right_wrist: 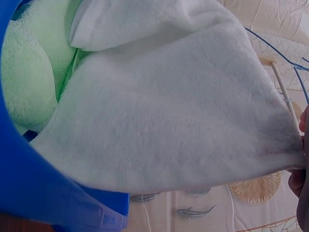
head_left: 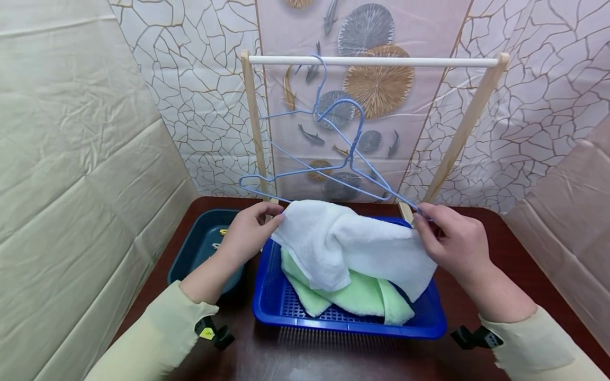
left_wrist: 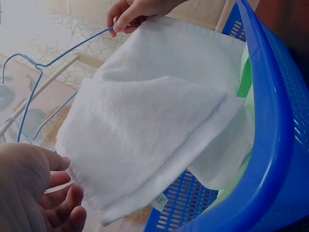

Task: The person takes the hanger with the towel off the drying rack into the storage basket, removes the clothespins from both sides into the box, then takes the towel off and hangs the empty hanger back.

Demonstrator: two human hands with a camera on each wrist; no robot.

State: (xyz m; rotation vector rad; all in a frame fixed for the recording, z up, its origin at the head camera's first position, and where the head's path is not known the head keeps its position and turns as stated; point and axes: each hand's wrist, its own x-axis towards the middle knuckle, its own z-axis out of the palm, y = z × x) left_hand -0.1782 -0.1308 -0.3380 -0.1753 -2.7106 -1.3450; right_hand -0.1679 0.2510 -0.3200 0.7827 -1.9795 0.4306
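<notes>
A white towel (head_left: 314, 238) is spread over the lower part of a blue wire hanger (head_left: 305, 170), its lower folds hanging into a blue basket (head_left: 350, 329). My right hand (head_left: 455, 238) pinches the hanger's right end together with the towel's upper right corner. At the towel's upper left edge, the thumb and forefinger of my left hand (head_left: 250, 227) pinch the cloth. The hanger's lower bar is mostly hidden by the towel. Light green cloth (head_left: 362, 296) lies beneath it in the basket. In the left wrist view, a small label (left_wrist: 160, 202) shows at the towel's edge.
Behind the basket stands a wooden rack with a white rail (head_left: 371, 62); a second blue hanger (head_left: 318, 79) hangs on it. Left of the basket, a dark teal tray (head_left: 190, 248) holds small yellow and white pieces. All stand on a dark brown table (head_left: 286, 360).
</notes>
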